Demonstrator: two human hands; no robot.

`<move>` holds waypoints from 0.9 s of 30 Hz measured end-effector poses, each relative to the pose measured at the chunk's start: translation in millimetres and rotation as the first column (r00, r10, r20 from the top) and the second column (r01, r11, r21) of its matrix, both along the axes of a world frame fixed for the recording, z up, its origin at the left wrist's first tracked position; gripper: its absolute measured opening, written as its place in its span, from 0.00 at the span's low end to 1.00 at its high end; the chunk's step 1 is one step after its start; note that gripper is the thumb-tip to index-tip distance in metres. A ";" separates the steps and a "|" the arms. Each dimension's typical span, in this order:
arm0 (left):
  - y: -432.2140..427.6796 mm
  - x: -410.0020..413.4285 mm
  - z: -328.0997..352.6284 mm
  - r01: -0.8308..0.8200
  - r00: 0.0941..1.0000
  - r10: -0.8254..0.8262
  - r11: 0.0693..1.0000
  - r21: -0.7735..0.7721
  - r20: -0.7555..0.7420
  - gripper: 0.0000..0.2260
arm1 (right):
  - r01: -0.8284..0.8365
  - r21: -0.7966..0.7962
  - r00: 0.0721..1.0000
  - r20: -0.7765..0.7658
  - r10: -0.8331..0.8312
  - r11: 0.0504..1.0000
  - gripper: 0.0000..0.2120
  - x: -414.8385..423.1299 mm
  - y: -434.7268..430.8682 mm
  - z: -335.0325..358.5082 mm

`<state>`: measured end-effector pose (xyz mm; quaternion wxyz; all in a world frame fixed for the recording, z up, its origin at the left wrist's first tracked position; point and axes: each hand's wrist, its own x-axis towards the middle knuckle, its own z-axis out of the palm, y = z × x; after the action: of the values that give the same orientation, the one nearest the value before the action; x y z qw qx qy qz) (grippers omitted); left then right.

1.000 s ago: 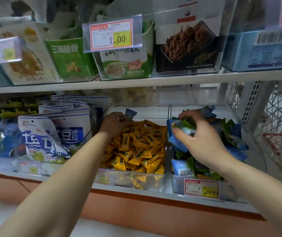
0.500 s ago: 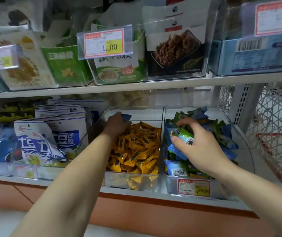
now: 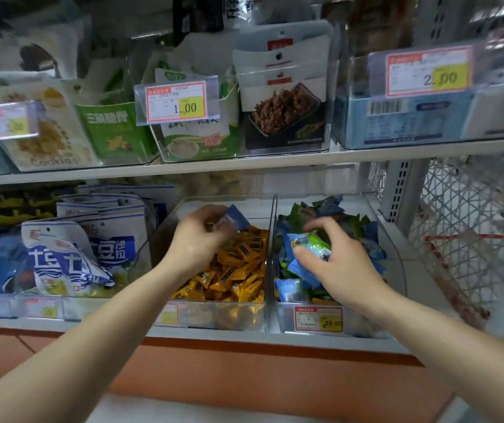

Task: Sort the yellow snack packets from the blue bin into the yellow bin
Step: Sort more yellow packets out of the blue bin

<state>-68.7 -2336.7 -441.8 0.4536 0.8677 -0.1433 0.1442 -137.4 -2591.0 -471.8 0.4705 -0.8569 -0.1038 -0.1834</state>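
Left hand, over the far part of the yellow bin, pinches a blue packet between thumb and fingers; motion blur hides the fingertips. Right hand, over the blue bin, is curled round a green packet; I cannot see what lies under its palm. Yellow snack packets are heaped in the yellow bin; whether any lie in the blue bin I cannot tell. Both clear bins stand side by side on a white shop shelf, below a price tag on the tier above, with a wire basket to the right. Compared with half a second ago, the left hand has risen off the heap, baring more of the blue packet; the right hand's hold is unchanged.
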 end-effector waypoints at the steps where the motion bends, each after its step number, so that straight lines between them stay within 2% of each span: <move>1: -6.2 -17.5 2.4 0.040 0.999 -0.040 0.998 0.039 0.001 0.14 | -0.010 -0.017 1.000 -0.027 0.009 1.000 0.13 -8.2 -0.6 -2.6; 5: -39.1 -58.0 7.0 0.091 0.986 -0.117 0.977 0.195 0.122 0.14 | 0.013 -0.079 0.997 -0.076 -0.019 0.997 0.12 -32.7 -8.2 -6.6; 11: -100.6 -42.5 3.2 0.053 0.968 -0.131 0.940 0.337 0.216 0.15 | 0.158 -0.132 0.987 0.053 -0.152 0.979 0.14 -27.7 -43.4 6.8; 15: -137.5 -12.5 3.9 -0.012 0.989 -0.037 0.942 0.334 0.141 0.10 | 0.212 -0.181 0.976 0.096 -0.197 0.960 0.19 -3.1 -64.5 7.7; 19: -152.6 12.9 -1.2 -0.040 0.999 0.021 0.858 0.511 0.043 0.03 | 0.270 -0.209 0.961 0.118 -0.249 0.940 0.21 36.6 -66.9 14.0; 21: -149.6 19.4 -3.1 -0.030 0.999 0.007 0.854 0.520 0.045 0.06 | 0.257 -0.280 0.966 0.095 -0.239 0.925 0.22 56.1 -64.6 16.0; 23: -141.3 18.7 -3.5 0.029 0.998 -0.057 0.861 0.508 0.040 0.14 | 0.212 -0.475 0.974 0.028 -0.226 0.854 0.23 72.7 -63.7 14.3; 25: -129.9 13.7 -3.6 0.081 0.993 -0.115 0.846 0.527 0.032 0.19 | 0.214 -0.682 0.956 -0.002 -0.295 0.700 0.27 82.3 -64.1 13.0; 27: -117.7 6.2 -3.6 0.067 0.990 -0.123 0.827 0.558 0.063 0.21 | 0.237 -0.731 0.937 -0.002 -0.349 0.640 0.33 83.8 -64.4 15.3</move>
<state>-62.4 -2454.4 -445.4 0.1818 0.9457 -0.2435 0.1155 -53.5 -2655.4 -456.5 0.0663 -0.9879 0.0073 -0.1401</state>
